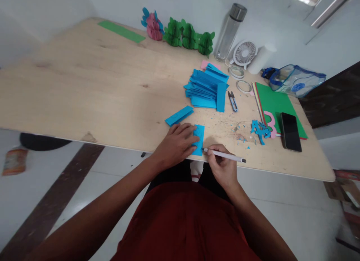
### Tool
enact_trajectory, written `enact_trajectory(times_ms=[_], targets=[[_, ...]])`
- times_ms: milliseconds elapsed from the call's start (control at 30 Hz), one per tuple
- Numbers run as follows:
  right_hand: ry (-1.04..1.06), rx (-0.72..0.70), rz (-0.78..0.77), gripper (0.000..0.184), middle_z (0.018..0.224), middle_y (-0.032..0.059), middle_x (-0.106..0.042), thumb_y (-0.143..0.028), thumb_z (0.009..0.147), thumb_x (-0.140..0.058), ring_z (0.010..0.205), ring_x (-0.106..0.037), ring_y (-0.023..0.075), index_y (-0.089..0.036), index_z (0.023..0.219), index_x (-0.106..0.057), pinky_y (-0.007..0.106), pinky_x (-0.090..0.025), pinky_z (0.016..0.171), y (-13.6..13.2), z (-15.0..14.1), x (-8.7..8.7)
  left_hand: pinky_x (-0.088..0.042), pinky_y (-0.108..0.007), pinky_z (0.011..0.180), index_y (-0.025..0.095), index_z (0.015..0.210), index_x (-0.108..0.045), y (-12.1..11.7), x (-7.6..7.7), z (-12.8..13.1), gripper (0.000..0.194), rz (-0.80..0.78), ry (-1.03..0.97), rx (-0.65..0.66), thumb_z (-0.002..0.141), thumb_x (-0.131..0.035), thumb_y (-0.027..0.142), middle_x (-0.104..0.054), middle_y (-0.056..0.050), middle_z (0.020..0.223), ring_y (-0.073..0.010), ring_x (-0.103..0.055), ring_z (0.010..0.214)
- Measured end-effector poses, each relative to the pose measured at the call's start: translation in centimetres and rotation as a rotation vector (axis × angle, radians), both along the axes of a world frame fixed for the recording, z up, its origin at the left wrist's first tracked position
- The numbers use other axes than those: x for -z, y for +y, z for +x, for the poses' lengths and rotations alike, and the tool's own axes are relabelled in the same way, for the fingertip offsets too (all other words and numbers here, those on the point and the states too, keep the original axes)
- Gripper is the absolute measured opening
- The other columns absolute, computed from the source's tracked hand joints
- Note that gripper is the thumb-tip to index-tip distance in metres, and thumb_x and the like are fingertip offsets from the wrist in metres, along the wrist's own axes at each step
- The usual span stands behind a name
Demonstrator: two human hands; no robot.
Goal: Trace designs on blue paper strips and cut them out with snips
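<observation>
A small blue paper piece (199, 141) lies at the table's front edge. My left hand (177, 144) rests on its left side, fingers spread and laid flat over it. In my right hand (224, 165) is a white pen (225, 155) with a dark end, its tip at the paper's right edge. Just beyond my left hand lies a folded blue paper strip (179, 116). Farther back is a pile of folded blue paper strips (205, 86), with thread snips (233, 101) to its right.
Blue paper scraps (260, 131), a pink paper cutout (270, 124) and a phone (291, 131) on green sheets (277, 103) lie to the right. Along the back stand green paper decorations (188, 36), a bottle (230, 32) and a small fan (244, 54). Tape rolls (243, 86) lie nearby.
</observation>
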State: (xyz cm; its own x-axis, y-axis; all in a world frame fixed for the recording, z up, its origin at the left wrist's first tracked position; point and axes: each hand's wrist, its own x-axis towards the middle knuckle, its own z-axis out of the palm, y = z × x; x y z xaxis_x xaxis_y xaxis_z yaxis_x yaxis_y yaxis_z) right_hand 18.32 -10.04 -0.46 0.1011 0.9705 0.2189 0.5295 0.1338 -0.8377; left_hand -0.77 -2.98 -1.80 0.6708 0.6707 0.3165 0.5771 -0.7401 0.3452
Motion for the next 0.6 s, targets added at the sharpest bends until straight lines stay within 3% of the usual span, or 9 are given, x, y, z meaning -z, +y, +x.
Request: enact_trajectory(times_ms=[600], targets=[[0.022, -0.008, -0.002, 0.007, 0.081, 0.005, -0.072, -0.024, 0.088, -0.058, 0.073, -0.068, 0.0193, -0.021, 0.085, -0.065, 0.031, -0.055, 0.066, -0.05, 0.02, 0.42, -0.036, -0.055, 0.104, 0.02, 0.108, -0.066, -0.05, -0.18, -0.03, 0.024, -0.011, 0.011, -0.005, 0.092, -0.049, 0.025, -0.057, -0.015, 0.135, -0.0339, -0.046, 0.129]])
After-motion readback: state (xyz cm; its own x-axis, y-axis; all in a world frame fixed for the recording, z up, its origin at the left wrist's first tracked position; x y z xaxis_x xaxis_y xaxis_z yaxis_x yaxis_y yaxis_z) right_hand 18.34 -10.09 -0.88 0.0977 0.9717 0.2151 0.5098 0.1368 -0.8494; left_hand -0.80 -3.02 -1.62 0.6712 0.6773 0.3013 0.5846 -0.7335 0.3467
